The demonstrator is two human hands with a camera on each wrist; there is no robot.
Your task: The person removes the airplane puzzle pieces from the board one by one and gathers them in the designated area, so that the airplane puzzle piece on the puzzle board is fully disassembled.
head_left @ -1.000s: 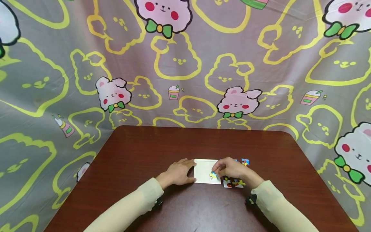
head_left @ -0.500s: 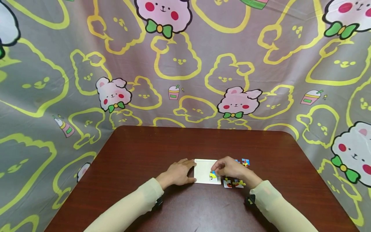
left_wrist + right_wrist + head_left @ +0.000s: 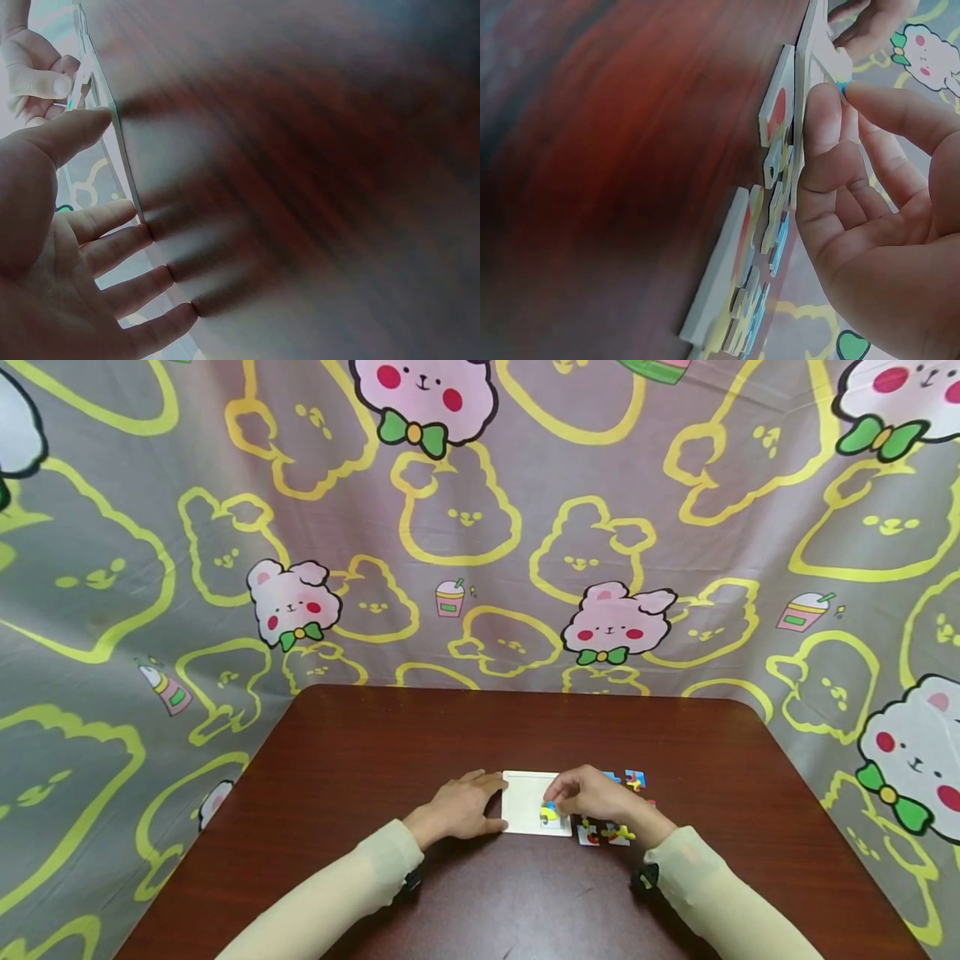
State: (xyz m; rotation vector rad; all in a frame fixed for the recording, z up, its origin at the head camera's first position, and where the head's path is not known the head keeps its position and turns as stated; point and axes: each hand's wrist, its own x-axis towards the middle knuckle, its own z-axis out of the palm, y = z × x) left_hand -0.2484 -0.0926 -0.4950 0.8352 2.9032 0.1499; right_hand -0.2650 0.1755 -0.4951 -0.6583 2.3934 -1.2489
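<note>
A pale, shallow puzzle tray (image 3: 522, 802) lies flat on the table. My left hand (image 3: 456, 807) touches its left edge with thumb and straight, spread fingertips; the left wrist view shows those fingertips along the tray's edge. Over the tray's lower right corner, my right hand (image 3: 596, 795) pinches a yellow, blue and white jigsaw piece (image 3: 549, 814) between thumb and index finger. In the right wrist view only a blue bit of that jigsaw piece (image 3: 844, 88) shows at the fingertips, and the other fingers curl below.
Several loose jigsaw pieces (image 3: 619, 834) lie right of the tray, partly under my right hand and wrist. One blue and red piece (image 3: 635, 779) lies farther back. The brown table (image 3: 390, 735) meets a patterned cloth (image 3: 480, 527) behind and at the sides.
My right hand has shifted very slightly left with the jigsaw piece, staying over the tray's lower right corner. The left hand stays at the tray's left edge.
</note>
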